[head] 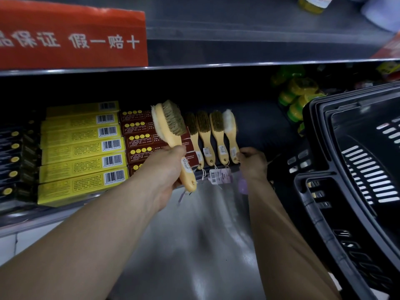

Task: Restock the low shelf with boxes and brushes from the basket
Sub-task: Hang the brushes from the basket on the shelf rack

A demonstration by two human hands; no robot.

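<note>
A red banner (71, 37) with white characters hangs from the upper shelf edge at far left. Below it, on the low shelf (264, 131), dark boxes (13, 161) with gold dots lie beside a row of yellow boxes (80, 152), barcodes facing up. Just right of these lie dark red boxes (138, 139), partly hidden behind the person's raised arm.

The left hand (171, 169) is wrapped around the wooden handle of a double-sided brush (171, 126), held up in front of the shelf with its brown bristles turned right and a white tuft on its far side. This brush blocks part of the red boxes and the nearest shelved brush.

Three brown-bristled brushes (204, 135) lie side by side on the shelf, handles toward the front edge, and paper price tags (216, 175) dangle on strings over the lip. A white-tufted brush (230, 135) closes the row. The right hand (252, 163) has its fingers curled at the end of that brush's handle and appears to pinch it.

Further right, green-lidded tubs (298, 98) are stacked at the back of the shelf. A black slotted basket (320, 191) sits tilted at the far right, its rim crowding the shelf's right end. A yellow bottle (311, 4) stands on the upper shelf, and the glossy grey floor (194, 245) lies below the arms.
</note>
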